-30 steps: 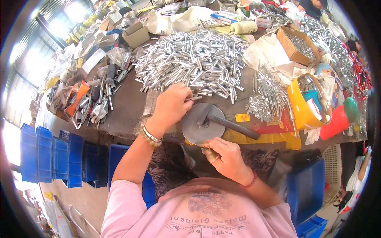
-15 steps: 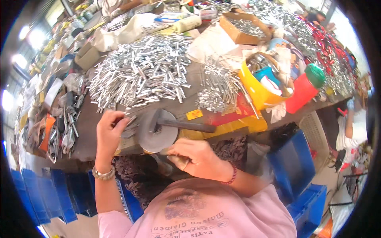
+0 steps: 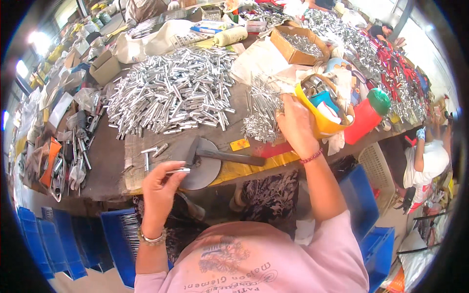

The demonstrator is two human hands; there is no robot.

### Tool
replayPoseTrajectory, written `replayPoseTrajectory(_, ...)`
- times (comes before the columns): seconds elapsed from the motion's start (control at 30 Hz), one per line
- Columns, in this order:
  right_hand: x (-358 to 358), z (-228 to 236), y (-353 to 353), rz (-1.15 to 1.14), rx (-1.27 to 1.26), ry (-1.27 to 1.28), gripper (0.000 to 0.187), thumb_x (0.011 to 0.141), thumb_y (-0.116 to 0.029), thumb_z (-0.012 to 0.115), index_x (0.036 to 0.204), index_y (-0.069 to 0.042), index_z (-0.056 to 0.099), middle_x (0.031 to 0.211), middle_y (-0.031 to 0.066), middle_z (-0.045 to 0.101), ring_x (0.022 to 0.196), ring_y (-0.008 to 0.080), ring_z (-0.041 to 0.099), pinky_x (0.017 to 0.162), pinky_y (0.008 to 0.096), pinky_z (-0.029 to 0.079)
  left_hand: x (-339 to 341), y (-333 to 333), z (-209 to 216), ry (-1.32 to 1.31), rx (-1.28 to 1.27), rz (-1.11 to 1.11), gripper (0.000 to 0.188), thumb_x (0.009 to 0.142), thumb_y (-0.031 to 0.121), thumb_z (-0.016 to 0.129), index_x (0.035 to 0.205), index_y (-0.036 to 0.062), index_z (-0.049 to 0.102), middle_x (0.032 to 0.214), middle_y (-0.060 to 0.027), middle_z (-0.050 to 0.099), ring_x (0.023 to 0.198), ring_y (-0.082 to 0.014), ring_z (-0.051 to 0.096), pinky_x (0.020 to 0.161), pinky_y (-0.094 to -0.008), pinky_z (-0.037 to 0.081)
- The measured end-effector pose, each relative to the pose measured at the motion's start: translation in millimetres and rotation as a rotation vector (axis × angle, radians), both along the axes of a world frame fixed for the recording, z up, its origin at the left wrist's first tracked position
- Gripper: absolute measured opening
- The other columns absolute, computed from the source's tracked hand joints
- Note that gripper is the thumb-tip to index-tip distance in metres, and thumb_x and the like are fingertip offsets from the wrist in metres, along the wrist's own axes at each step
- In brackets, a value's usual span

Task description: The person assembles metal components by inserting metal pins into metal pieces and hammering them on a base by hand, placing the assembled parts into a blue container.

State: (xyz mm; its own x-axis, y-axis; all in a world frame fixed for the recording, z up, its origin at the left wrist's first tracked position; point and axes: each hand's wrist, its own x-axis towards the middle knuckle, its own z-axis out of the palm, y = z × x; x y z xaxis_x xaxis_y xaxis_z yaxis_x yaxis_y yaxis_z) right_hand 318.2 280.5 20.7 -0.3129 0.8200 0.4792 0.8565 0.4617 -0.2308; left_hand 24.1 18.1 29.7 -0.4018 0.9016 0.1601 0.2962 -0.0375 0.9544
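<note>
Just left of a round metal plate (image 3: pixel 207 177), my left hand (image 3: pixel 160 190) pinches a short silver metal tube (image 3: pixel 179 170) between thumb and fingertips. A hammer (image 3: pixel 232 156) lies with its head over the plate and its handle pointing right. Several loose tubes (image 3: pixel 160 150) rest on the bench behind my left hand. Out to the right, my right hand (image 3: pixel 298 124) is at the edge of a pile of thin silver pins (image 3: pixel 261 110), beside a yellow bucket (image 3: pixel 320 128). Its thumb and fingers look apart; nothing shows between them, though the fingertips are partly hidden.
A large heap of silver tubes (image 3: pixel 176 90) covers the bench's middle. Behind the pins stands a cardboard box (image 3: pixel 293 53) of metal parts. A red container with a green lid (image 3: pixel 366 115) leans beside the bucket. Blue bins (image 3: pixel 119 244) stand below the bench. Another person (image 3: pixel 425 156) is at far right.
My right hand has moved from beside the round plate out to the pin pile. My left hand has come nearer and right, from the loose tubes to the plate's edge, with a tube now visible in it.
</note>
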Motion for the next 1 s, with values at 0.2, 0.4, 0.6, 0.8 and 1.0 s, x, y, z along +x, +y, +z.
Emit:
replayPoseTrajectory(0.2,2,13,-15,0.01,-0.045,-0.112,0.018,0.092,-0.006,0.068,0.11,-0.006,0.067,0.104,0.0204,0.075,0.096,0.0464,0.074,0.085,0.0559,0.059,-2,-1,-10,0.553,0.16,0.028,0.019,0.084,0.004,0.087,0.102,0.0038,0.082,0.089,-0.0113,0.068,0.086,-0.0292,0.066,0.075,-0.0396,0.053)
replayPoseTrajectory(0.4,6,16,-22,0.001,-0.034,-0.151,0.02,0.087,-0.004,0.069,0.107,-0.005,0.068,0.107,0.0218,0.074,0.1,0.0447,0.075,0.087,0.0555,0.059,-5,-4,-5,0.57,0.101,0.046,0.019,0.087,0.005,0.087,0.105,0.0042,0.082,0.095,-0.0104,0.067,0.087,-0.0285,0.066,0.075,-0.0386,0.053)
replayPoseTrajectory(0.6,-2,19,-31,-0.008,-0.055,-0.082,0.023,0.084,-0.007,0.071,0.107,-0.003,0.067,0.108,0.0218,0.073,0.099,0.0444,0.073,0.088,0.0561,0.057,-6,-9,0,0.488,0.054,0.027,0.019,0.089,0.006,0.085,0.108,0.0044,0.082,0.096,-0.0108,0.067,0.087,-0.0292,0.067,0.075,-0.0386,0.054)
replayPoseTrajectory(0.8,-42,48,-87,0.358,-0.584,0.583,0.021,0.092,-0.002,0.077,0.112,-0.003,0.068,0.094,0.0074,0.074,0.08,0.012,0.071,0.073,0.0282,0.057,-12,-7,-2,0.494,0.06,-0.003,0.017,0.088,0.007,0.086,0.104,0.0037,0.08,0.094,-0.0113,0.066,0.087,-0.0304,0.066,0.076,-0.0403,0.053)
replayPoseTrajectory(1.0,-103,20,-143,0.703,-0.854,0.937,0.022,0.089,0.009,0.074,0.106,-0.002,0.068,0.099,0.0062,0.073,0.082,0.0096,0.07,0.073,0.0261,0.057,-13,-4,-4,0.494,0.052,-0.006,0.017,0.088,0.011,0.086,0.103,0.0049,0.08,0.094,-0.0099,0.067,0.09,-0.0306,0.067,0.078,-0.0413,0.053)
